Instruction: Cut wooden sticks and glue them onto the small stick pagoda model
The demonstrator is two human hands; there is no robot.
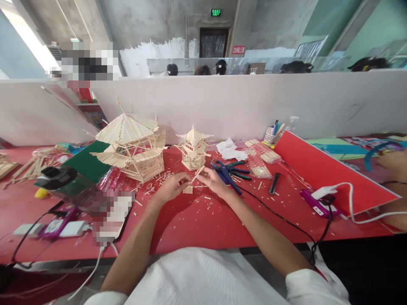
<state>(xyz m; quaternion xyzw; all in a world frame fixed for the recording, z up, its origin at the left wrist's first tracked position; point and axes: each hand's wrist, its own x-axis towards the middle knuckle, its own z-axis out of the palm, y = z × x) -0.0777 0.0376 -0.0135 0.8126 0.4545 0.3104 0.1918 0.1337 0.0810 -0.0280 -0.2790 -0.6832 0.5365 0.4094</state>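
Observation:
A thin pale wooden stick (197, 173) slants between my two hands above the red table. My right hand (212, 178) pinches it between thumb and fingers. The fingertips of my left hand (175, 185) are closed at its lower end. Just under the hands lies a small flat panel of sticks (188, 190) set side by side. Behind them stands a small stick-built pavilion (193, 150) with a pointed roof. To its left is a larger stick pavilion (130, 146) with tiered roofs. Blue-handled pliers (226, 173) lie beside my right hand.
Stick scraps litter the red table (190, 231). A dark bottle (68, 184), a phone (116, 216) and a power strip (57, 224) stand left. A dark cutter (274, 183), packs of sticks (257, 159) and a red board (324, 173) lie right. A white partition (222, 103) closes the back.

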